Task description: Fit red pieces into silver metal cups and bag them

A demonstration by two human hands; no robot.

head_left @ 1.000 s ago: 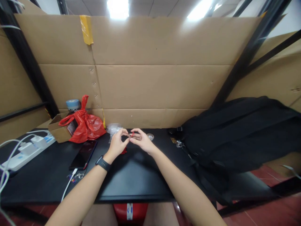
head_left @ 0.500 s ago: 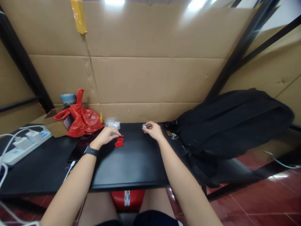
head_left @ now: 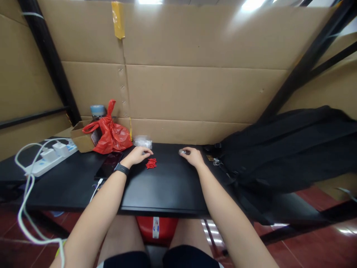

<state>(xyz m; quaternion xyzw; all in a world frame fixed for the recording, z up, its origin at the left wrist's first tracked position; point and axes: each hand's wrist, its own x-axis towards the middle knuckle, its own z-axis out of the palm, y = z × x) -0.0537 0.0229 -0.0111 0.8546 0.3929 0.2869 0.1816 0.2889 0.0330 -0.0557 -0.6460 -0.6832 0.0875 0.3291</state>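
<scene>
My left hand [head_left: 139,155] is over the left part of the black table [head_left: 164,190]. Its thumb and fingertips come together in a pinch, and whatever may be between them is too small to see. Just below and to the right of those fingertips lies a pile of small red pieces [head_left: 151,163]. Behind the hand sits a clear plastic bag [head_left: 143,142]. My right hand [head_left: 193,156], further right, is closed around a small, round, clear or silvery object [head_left: 183,152] close to the tabletop.
On the left are a red plastic bag [head_left: 117,137], a cardboard box [head_left: 82,139], a dark phone [head_left: 109,165] and a white power strip [head_left: 41,166] with cables. A black backpack [head_left: 290,149] fills the right side, with keys [head_left: 216,162] beside it. Cardboard walls the back.
The camera view has turned left, so everything sits further right. A red piece at my left fingertips is no longer seen apart from the pile. My right hand keeps its round object.
</scene>
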